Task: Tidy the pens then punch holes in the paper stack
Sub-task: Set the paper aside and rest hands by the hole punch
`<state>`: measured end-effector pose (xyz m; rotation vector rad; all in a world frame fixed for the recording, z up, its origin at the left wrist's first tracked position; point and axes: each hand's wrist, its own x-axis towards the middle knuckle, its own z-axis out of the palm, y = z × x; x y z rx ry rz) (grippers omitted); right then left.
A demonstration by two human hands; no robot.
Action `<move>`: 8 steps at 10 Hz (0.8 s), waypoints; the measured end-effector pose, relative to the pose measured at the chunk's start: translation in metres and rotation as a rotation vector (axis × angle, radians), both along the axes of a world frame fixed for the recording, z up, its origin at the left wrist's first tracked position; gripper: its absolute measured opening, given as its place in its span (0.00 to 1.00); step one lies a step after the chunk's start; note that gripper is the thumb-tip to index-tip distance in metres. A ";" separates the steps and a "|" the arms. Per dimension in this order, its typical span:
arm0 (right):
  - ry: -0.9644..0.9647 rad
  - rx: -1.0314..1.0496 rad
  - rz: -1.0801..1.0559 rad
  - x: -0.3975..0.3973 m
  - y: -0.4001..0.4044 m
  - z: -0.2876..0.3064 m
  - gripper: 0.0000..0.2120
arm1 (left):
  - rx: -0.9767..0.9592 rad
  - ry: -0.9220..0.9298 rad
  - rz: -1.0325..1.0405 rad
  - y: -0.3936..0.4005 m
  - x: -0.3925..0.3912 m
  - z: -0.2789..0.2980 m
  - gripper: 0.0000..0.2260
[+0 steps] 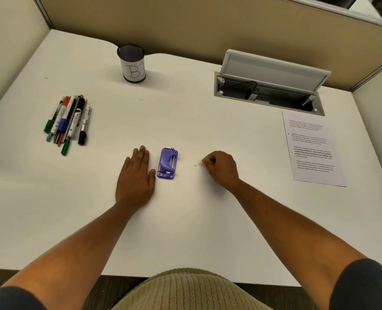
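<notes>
A pile of several pens and markers (68, 121) lies on the left of the white desk (185, 121). A black mesh pen cup (132, 62) with a "B1" label stands at the back, with nothing showing in it. The printed paper stack (312, 149) lies flat at the right. A small purple hole punch (167, 163) sits at the centre. My left hand (135, 177) rests flat, palm down, just left of the punch. My right hand (221, 167) rests as a loose fist to the punch's right, holding nothing visible.
An open grey cable hatch (268, 86) with its lid raised is set into the desk at the back right. Beige partition walls (185, 21) enclose the back and sides. A few tiny specks (196, 165) lie beside my right hand.
</notes>
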<state>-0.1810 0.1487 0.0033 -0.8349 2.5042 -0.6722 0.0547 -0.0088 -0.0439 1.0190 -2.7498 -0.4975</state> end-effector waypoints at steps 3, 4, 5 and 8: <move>0.242 0.141 0.227 0.006 -0.012 0.006 0.06 | -0.001 -0.001 -0.002 -0.001 -0.001 0.000 0.28; 0.354 0.135 0.328 0.008 -0.012 0.003 0.08 | 0.003 -0.001 -0.001 -0.001 0.000 -0.002 0.28; 0.430 0.100 0.400 0.010 -0.003 -0.004 0.11 | 0.007 -0.001 -0.004 0.000 0.000 -0.001 0.29; 0.418 0.264 0.334 0.011 -0.002 -0.005 0.11 | 0.011 -0.010 -0.001 -0.002 -0.001 0.000 0.29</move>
